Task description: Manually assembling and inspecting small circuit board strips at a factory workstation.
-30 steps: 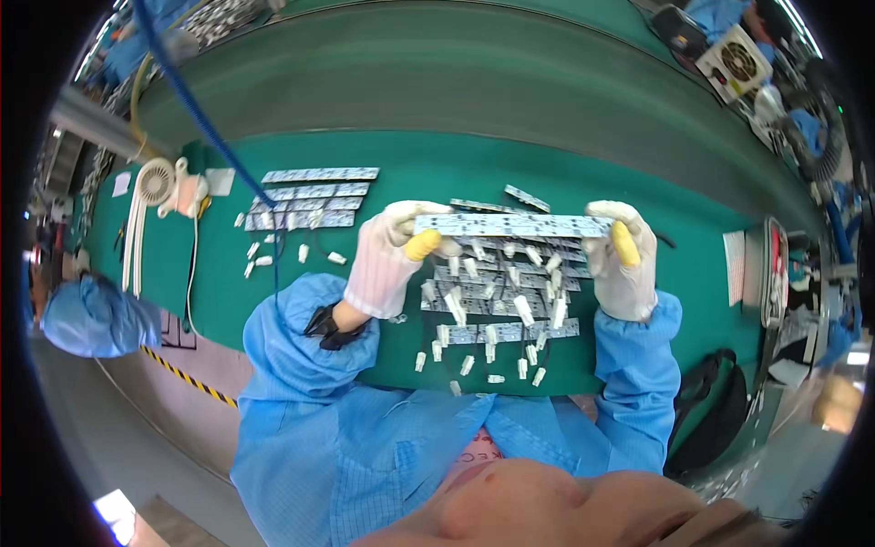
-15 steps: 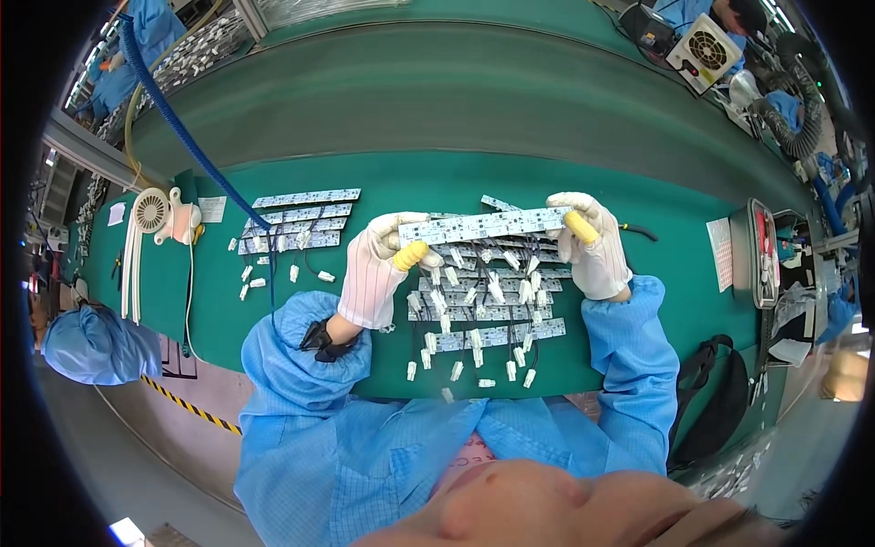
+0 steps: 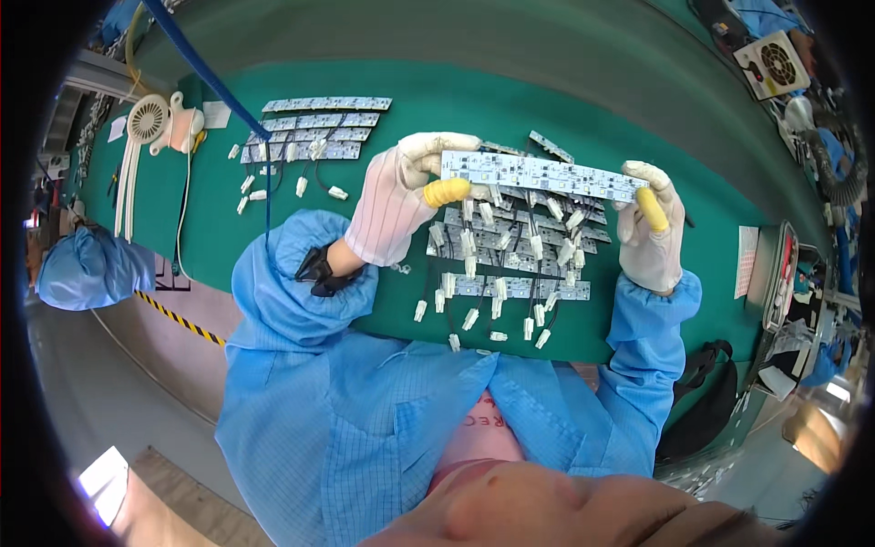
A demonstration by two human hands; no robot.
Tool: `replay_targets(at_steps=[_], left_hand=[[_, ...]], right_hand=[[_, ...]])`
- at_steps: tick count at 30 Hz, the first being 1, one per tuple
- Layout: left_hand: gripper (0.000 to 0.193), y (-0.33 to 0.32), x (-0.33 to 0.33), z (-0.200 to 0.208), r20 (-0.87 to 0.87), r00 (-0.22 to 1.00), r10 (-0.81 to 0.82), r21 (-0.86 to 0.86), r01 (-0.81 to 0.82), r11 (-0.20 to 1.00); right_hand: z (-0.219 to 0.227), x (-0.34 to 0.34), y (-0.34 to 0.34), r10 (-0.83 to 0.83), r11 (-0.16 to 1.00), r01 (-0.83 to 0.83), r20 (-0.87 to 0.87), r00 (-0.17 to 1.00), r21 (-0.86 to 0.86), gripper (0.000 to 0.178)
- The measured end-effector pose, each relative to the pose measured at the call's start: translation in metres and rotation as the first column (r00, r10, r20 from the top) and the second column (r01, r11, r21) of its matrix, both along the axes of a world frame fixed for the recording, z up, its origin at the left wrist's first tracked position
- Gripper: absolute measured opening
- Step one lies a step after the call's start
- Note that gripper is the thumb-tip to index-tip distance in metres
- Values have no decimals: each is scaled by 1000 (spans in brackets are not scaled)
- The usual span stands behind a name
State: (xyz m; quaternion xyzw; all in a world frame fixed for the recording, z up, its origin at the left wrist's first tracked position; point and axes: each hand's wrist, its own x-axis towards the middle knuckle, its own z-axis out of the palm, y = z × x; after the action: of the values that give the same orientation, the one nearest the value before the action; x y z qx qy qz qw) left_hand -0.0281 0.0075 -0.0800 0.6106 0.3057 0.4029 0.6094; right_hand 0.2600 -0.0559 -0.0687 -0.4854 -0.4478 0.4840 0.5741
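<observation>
A long white circuit board strip [image 3: 542,175], dotted with small components, is held up between my two gloved hands. My left hand [image 3: 401,196], in a striped white glove with a yellow thumb cover, pinches its left end. At the other end my right hand [image 3: 654,223], gloved the same way, grips between thumb and fingers. The strip slants slightly down to the right. Below it, similar board strips [image 3: 521,288] lie in overlapping rows, with dark wires and white connectors [image 3: 469,319] spread toward me. The held strip and my hands hide part of the far rows.
A second group of board strips [image 3: 319,134] lies at the left on the green table [image 3: 365,87]. Beyond it are a small fan [image 3: 149,119] and a hanging blue hose [image 3: 208,68]. To the right stand a metal box [image 3: 779,273] and a black bag [image 3: 700,415].
My view has shifted, so the table and boards appear higher in the picture. The held strip has tipped: its right end, formerly the higher one, is now lower. Both hands keep their hold.
</observation>
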Motion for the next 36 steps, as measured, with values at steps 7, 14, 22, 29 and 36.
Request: replay_targets(at_steps=[7, 14, 22, 29, 36], left_hand=[[42, -5, -1, -4, 92, 991, 99, 108, -109, 988], [45, -8, -6, 1, 2, 995, 95, 71, -95, 993], [49, -8, -3, 0, 75, 995, 66, 142, -76, 987], [49, -7, -7, -2, 74, 997, 34, 109, -42, 993], [46, -6, -6, -1, 104, 994, 39, 227, -62, 972]], right_hand=[[4, -2, -5, 18, 1000, -17, -48, 999, 11, 57], [6, -7, -8, 43, 998, -38, -118, 992, 43, 44], [3, -1, -11, -57, 996, 63, -88, 994, 65, 36], [5, 6, -10, 93, 992, -74, -196, 976, 100, 30], [7, -1, -12, -21, 992, 35, -117, 993, 118, 40]])
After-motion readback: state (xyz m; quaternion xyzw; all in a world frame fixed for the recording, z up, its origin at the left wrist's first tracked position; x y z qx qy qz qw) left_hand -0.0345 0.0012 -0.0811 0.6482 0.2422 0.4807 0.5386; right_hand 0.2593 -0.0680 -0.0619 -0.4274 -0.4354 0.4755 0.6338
